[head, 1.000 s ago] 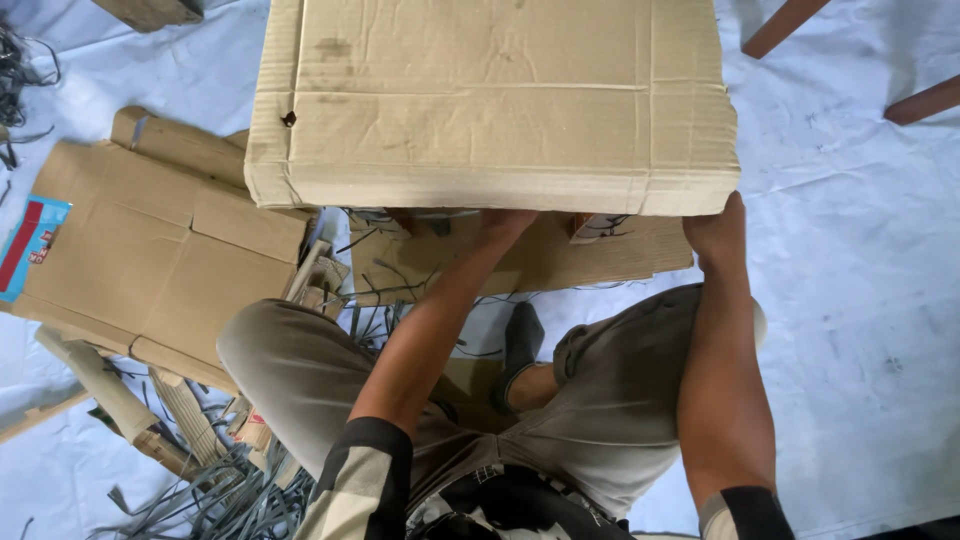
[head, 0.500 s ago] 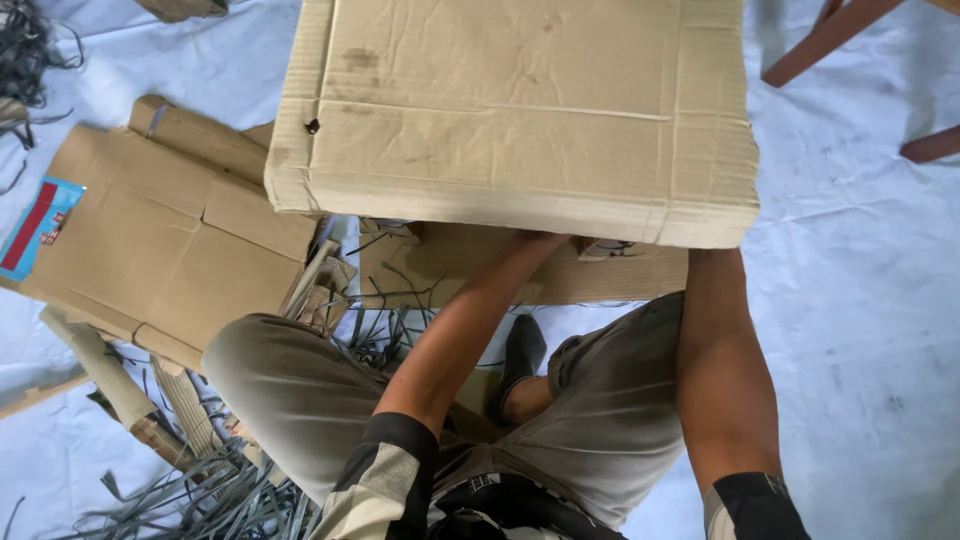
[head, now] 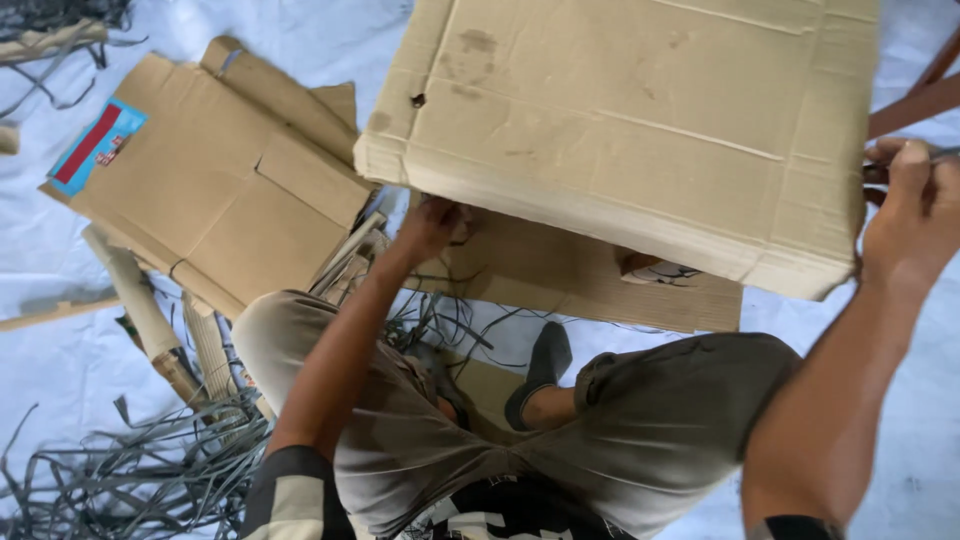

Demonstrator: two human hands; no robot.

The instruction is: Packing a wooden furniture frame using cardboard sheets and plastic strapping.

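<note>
A thick stack of flattened brown cardboard (head: 640, 120) is lifted in front of me, tilted down to the right. My left hand (head: 430, 225) reaches under its near left edge and grips it from below. My right hand (head: 915, 205) clasps the stack's right edge, thumb on the side. My legs in grey trousers (head: 640, 430) sit beneath the stack.
A flattened brown box (head: 210, 190) with a blue and red label lies to the left on the white sheet (head: 50, 250). Another cardboard sheet (head: 570, 275) lies under the lifted stack. Grey plastic strapping (head: 130, 480) piles at bottom left. Cardboard tubes (head: 140, 300) lie nearby. Wooden chair legs (head: 915, 100) stand at right.
The stack has swung to the right and tilted. My right hand moved from under its near edge up to its right side. My left hand slid left along the underside.
</note>
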